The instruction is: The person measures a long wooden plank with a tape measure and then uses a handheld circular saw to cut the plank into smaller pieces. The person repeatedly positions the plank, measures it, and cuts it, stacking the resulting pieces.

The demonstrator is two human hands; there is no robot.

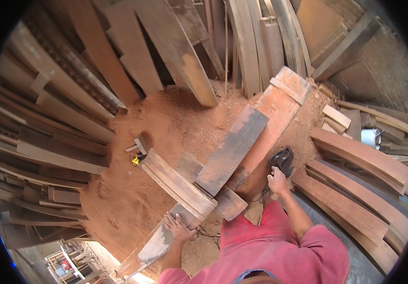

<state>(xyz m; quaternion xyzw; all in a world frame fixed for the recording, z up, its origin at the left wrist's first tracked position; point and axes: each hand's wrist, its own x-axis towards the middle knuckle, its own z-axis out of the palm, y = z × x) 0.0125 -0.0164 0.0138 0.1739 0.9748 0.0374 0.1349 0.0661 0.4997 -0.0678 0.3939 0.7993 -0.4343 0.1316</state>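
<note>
Free passage is noted over sawdust (114, 199) at left; power tool (284, 159) is hemmed between long reddish board (283, 105) and planks (343, 204).

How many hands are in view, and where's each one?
2: the left hand lies on the white-patched board; the right hand holds the black power tool. No others show.

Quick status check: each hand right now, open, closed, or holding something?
Left hand: open, resting on a board.
Right hand: closed, holding a black power tool.

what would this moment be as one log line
left hand: spread on wooden board | right hand: holding black power tool | sawdust: heaped beside board
</note>
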